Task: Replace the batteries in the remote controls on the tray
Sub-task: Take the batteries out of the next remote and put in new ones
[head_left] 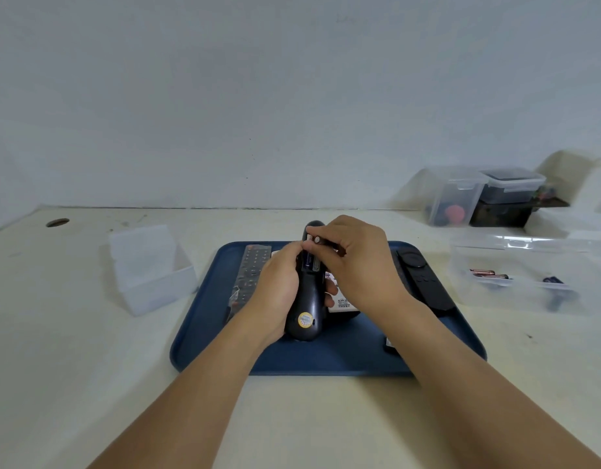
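Note:
My left hand [275, 287] grips a black remote [306, 309] back side up above the blue tray [326, 360]; its battery bay is uncovered and a round yellow sticker sits near its lower end. My right hand [356, 265] pinches a battery [321, 241] by its end, right over the bay. A grey remote [250, 275] lies on the tray's left side, a black remote [421, 279] on its right. A white remote [341, 301] shows partly under my hands. A small dark piece [390, 345], perhaps a cover, lies on the tray's right front.
An empty clear box [150, 269] with its lid up stands left of the tray. A clear box [529, 272] on the right holds several batteries. More clear containers [478, 198] stand at the back right by the wall. A round hole [57, 222] is in the table's far left.

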`<state>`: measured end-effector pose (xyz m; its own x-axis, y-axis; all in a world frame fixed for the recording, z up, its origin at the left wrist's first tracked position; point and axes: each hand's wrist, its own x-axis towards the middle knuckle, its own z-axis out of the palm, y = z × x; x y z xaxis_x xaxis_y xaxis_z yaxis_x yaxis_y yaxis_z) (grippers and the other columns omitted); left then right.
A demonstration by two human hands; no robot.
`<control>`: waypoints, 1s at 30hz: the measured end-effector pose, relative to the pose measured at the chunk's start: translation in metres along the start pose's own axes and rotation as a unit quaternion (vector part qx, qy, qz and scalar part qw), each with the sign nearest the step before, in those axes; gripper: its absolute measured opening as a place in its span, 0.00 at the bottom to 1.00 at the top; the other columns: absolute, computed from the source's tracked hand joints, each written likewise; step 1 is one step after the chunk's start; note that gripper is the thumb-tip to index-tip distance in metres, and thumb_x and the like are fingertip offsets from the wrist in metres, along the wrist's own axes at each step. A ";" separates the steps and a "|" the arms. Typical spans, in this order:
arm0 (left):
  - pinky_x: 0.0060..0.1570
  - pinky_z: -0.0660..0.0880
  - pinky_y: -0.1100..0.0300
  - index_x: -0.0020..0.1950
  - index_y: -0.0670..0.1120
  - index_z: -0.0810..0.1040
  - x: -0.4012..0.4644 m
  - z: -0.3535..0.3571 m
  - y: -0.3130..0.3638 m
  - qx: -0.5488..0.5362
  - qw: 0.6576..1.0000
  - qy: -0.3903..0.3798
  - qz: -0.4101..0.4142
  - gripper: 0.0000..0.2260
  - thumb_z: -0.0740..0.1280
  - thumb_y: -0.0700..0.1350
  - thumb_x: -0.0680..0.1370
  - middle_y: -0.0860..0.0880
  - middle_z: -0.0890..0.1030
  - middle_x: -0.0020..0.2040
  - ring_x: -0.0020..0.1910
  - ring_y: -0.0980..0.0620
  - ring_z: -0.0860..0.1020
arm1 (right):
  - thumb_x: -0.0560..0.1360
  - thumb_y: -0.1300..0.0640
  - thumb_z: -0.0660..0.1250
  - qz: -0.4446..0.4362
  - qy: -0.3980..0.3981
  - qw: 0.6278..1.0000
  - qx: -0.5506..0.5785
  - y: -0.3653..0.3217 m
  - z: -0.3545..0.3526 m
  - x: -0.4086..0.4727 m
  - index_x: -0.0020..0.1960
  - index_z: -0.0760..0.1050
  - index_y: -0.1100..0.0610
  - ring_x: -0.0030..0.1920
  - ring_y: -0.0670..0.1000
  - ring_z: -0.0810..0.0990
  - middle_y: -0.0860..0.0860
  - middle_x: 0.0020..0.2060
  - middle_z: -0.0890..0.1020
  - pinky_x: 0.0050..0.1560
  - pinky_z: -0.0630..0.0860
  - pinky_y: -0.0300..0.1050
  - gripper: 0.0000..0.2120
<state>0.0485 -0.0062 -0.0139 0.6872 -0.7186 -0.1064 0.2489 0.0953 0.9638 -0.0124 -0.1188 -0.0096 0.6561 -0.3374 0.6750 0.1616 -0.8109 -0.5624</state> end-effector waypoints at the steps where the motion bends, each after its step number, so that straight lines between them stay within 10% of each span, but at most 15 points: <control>1: 0.30 0.76 0.56 0.49 0.38 0.79 -0.001 0.001 0.001 -0.005 1.000 -0.007 -0.004 0.21 0.57 0.54 0.84 0.37 0.79 0.34 0.29 0.43 0.77 | 0.76 0.59 0.72 -0.005 -0.007 1.000 -0.008 -0.001 0.000 0.000 0.52 0.85 0.58 0.39 0.39 0.76 0.47 0.38 0.78 0.40 0.69 0.29 0.06; 16: 0.27 0.75 0.57 0.63 0.32 0.73 0.002 -0.001 0.003 0.004 1.000 0.010 0.025 0.26 0.61 0.56 0.83 0.40 0.78 0.34 0.27 0.46 0.77 | 0.71 0.65 0.76 0.149 -0.016 0.952 0.265 -0.009 0.001 -0.002 0.45 0.87 0.53 0.23 0.53 0.74 0.52 0.35 0.78 0.23 0.73 0.44 0.08; 21: 0.27 0.75 0.57 0.59 0.38 0.76 0.003 -0.001 0.002 -0.007 0.999 0.009 0.051 0.18 0.62 0.54 0.84 0.42 0.78 0.36 0.28 0.46 0.76 | 0.73 0.66 0.74 0.193 -0.082 0.907 0.365 -0.002 -0.010 0.000 0.51 0.84 0.64 0.24 0.58 0.74 0.68 0.33 0.76 0.28 0.76 0.50 0.07; 30: 0.26 0.73 0.58 0.53 0.42 0.71 0.004 0.001 0.003 -0.019 0.998 0.021 0.061 0.11 0.57 0.48 0.87 0.45 0.78 0.35 0.26 0.49 0.74 | 0.73 0.64 0.74 0.230 0.024 0.890 0.393 0.011 -0.014 0.009 0.52 0.83 0.62 0.32 0.50 0.80 0.60 0.38 0.84 0.39 0.80 0.41 0.08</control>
<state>0.0516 -0.0095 -0.0115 0.7418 -0.6706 -0.0002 0.1866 0.2060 0.9606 -0.0153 -0.1373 -0.0025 0.7567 -0.5832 0.2954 0.3618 -0.0027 -0.9322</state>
